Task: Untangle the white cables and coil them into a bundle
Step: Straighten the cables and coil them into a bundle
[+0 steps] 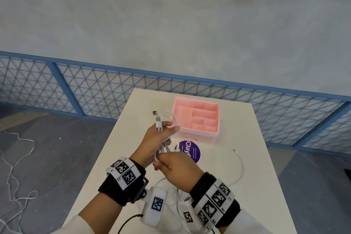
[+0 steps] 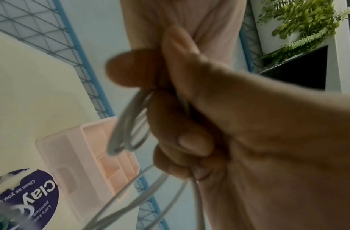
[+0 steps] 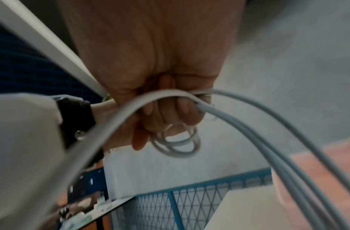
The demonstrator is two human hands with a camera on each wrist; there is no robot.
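I see one bundle of white cables [image 1: 164, 135] held above the table [image 1: 121, 150], two plugs sticking up; my left hand [image 1: 152, 141] grips its loops, my right hand [image 1: 175, 165] pinches trailing strands. One pink organizer [image 1: 197, 131] and one purple sticker [image 1: 191, 148] lie just beyond

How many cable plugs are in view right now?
3: two USB plugs sticking up above the left hand, one small plug lying on the table. Others may be hidden.
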